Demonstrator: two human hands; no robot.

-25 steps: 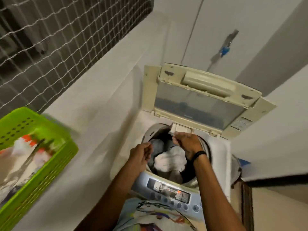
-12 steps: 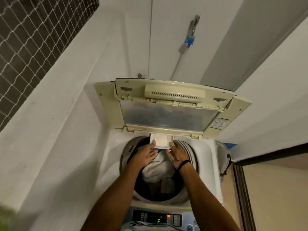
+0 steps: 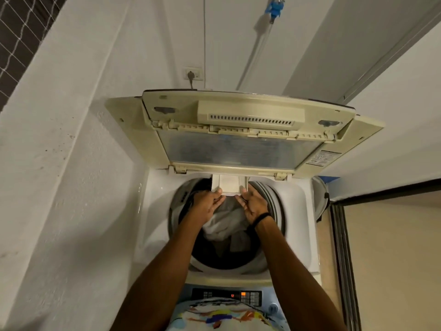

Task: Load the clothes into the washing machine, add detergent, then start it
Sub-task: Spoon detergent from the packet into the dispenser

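A white top-loading washing machine (image 3: 157, 206) stands below me, its cream lid (image 3: 241, 137) folded up at the back. Pale and dark clothes (image 3: 226, 225) lie in the drum. A small cream detergent drawer (image 3: 229, 183) sticks out from the back rim over the drum. My left hand (image 3: 207, 204) holds the drawer's front left corner and my right hand (image 3: 254, 203), with a black wristband, holds its front right corner. The control panel (image 3: 229, 295) with an orange lit display sits at the near edge.
A white parapet wall (image 3: 59, 163) runs along the left with netting (image 3: 16, 34) above it. A wall socket with a plug (image 3: 192, 74) and a blue tap (image 3: 274, 7) are behind the machine. A sliding door frame (image 3: 343, 247) is on the right.
My view has swung right and the green laundry basket has left the frame. Both hands moved from the drum's edge up to the detergent drawer, which now sticks further out.
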